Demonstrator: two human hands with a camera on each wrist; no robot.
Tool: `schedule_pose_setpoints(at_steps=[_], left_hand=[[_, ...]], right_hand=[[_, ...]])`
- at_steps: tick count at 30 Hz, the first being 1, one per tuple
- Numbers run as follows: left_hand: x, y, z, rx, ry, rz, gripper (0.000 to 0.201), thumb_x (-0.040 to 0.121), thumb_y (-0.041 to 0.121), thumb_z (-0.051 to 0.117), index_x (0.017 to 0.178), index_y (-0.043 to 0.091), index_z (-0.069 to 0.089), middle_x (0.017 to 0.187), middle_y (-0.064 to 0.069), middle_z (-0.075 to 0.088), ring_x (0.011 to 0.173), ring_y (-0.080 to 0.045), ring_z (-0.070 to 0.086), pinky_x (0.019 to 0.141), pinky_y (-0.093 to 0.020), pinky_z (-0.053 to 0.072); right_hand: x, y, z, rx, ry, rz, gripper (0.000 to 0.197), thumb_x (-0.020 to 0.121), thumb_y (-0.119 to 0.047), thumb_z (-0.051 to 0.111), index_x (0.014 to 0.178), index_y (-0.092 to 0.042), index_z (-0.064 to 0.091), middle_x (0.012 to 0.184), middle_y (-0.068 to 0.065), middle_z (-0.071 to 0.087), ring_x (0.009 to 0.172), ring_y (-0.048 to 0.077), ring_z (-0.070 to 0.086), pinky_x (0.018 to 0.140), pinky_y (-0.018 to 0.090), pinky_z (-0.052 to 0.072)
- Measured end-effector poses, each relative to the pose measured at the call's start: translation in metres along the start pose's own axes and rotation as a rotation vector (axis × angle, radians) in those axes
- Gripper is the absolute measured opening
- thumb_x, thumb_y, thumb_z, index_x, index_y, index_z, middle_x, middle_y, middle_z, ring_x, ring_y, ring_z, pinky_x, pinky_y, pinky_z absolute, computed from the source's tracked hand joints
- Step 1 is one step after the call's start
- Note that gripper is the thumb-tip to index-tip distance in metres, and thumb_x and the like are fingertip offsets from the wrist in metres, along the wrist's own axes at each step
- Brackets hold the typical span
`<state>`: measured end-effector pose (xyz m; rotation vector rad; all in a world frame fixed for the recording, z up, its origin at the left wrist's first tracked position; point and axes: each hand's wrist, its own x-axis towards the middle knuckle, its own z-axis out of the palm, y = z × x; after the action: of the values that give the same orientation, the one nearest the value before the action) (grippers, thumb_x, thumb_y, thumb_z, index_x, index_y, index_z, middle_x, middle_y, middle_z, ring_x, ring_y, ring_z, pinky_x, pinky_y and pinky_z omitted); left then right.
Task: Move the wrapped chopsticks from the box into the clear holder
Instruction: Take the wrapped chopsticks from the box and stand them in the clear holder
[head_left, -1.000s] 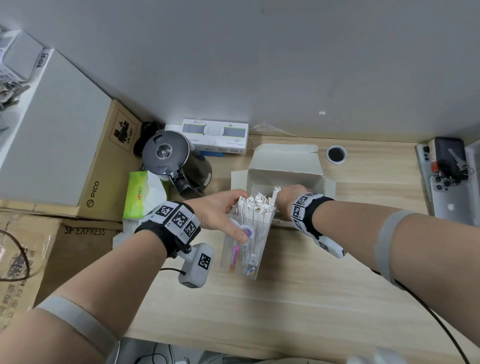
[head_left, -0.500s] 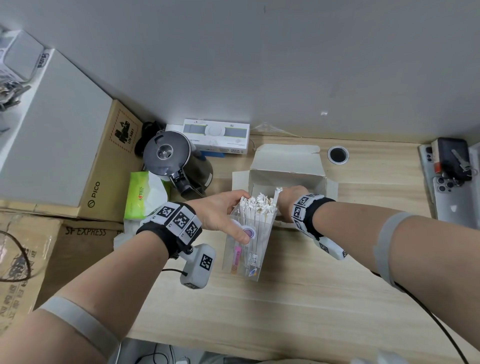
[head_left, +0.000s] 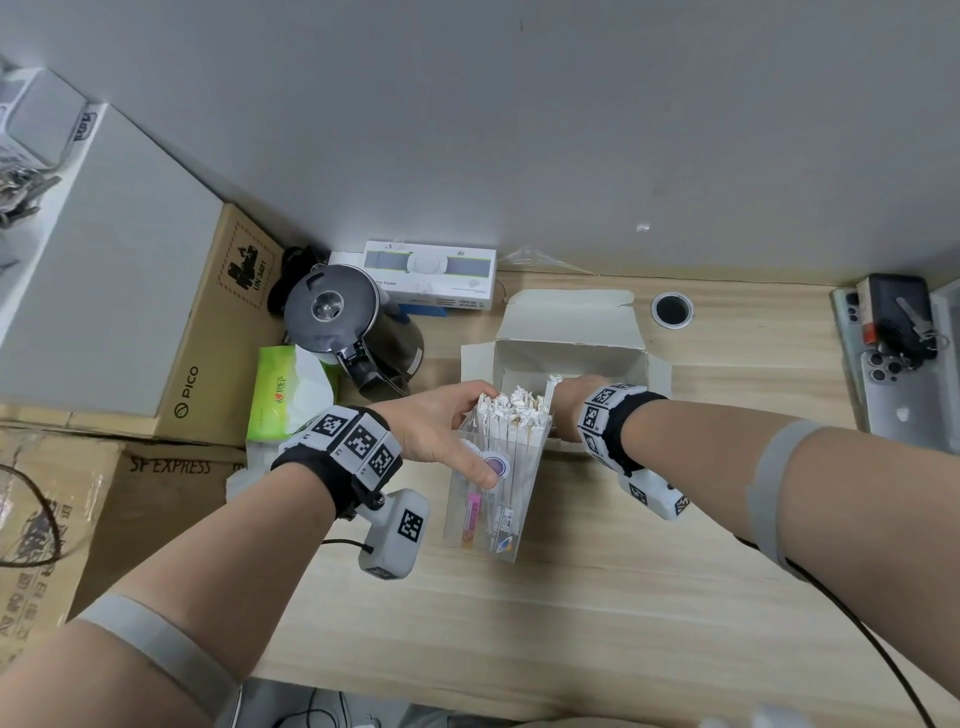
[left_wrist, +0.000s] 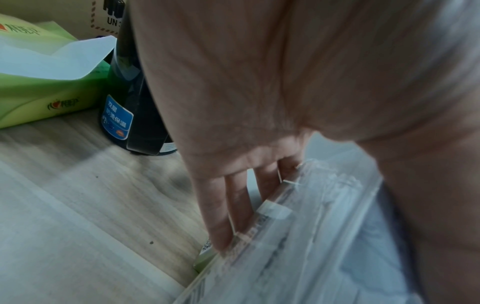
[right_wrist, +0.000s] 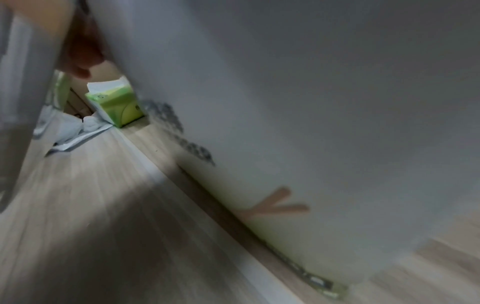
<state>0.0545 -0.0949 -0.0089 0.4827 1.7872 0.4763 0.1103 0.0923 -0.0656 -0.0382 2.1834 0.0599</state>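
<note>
The clear holder (head_left: 492, 499) stands on the desk, packed with several wrapped chopsticks (head_left: 511, 410) in white paper. My left hand (head_left: 441, 431) grips the holder near its top, thumb on the front wall and fingers (left_wrist: 223, 205) on the far side. Behind it lies the open grey box (head_left: 571, 343). My right hand (head_left: 569, 402) reaches over the box's front edge, its fingers mostly hidden by the holder. It seems to pinch one wrapped chopstick (head_left: 551, 388) that sticks up at the holder's right rim. In the right wrist view only a curled fingertip (right_wrist: 80, 67) shows beside the box wall (right_wrist: 285, 102).
A dark kettle (head_left: 343, 322) and a green tissue pack (head_left: 285, 395) sit left of the holder. A white carton (head_left: 431, 275) stands by the wall, with cardboard boxes (head_left: 218, 332) at the far left. Phones and keys (head_left: 898, 353) lie at the right edge, and a cable hole (head_left: 671, 309) is behind the box.
</note>
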Motion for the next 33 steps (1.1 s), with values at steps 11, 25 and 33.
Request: schedule_pose_setpoints(at_steps=[11, 25, 33], left_hand=[[-0.002, 0.005, -0.001, 0.036, 0.005, -0.019, 0.107, 0.067, 0.031, 0.092, 0.152, 0.028, 0.026, 0.156, 0.004, 0.036, 0.143, -0.015, 0.032, 0.112, -0.028, 0.030], [-0.016, 0.020, 0.004, 0.072, 0.043, 0.016, 0.098, 0.073, 0.021, 0.089, 0.150, 0.021, 0.029, 0.137, 0.008, 0.044, 0.127, -0.008, 0.038, 0.100, -0.019, 0.032], [-0.026, 0.027, 0.011, -0.014, 0.085, 0.125, 0.098, 0.065, 0.020, 0.093, 0.148, 0.021, 0.040, 0.140, 0.015, 0.053, 0.129, -0.001, 0.049, 0.109, -0.019, 0.038]], right_hand=[[-0.011, 0.017, -0.009, 0.265, -0.038, -0.042, 0.027, 0.098, -0.003, 0.048, 0.120, 0.000, 0.062, 0.107, 0.011, 0.065, 0.094, 0.027, 0.061, 0.081, 0.033, 0.050], [-0.066, 0.073, -0.039, 0.637, 0.305, -0.108, 0.033, 0.088, -0.049, 0.065, 0.090, -0.017, 0.055, 0.069, 0.001, 0.061, 0.052, 0.021, 0.056, 0.049, 0.029, 0.051], [-0.110, 0.050, -0.066, 0.270, 0.374, -0.370, 0.006, 0.083, -0.022, 0.067, 0.087, -0.017, 0.068, 0.069, -0.006, 0.061, 0.062, 0.015, 0.054, 0.053, 0.022, 0.039]])
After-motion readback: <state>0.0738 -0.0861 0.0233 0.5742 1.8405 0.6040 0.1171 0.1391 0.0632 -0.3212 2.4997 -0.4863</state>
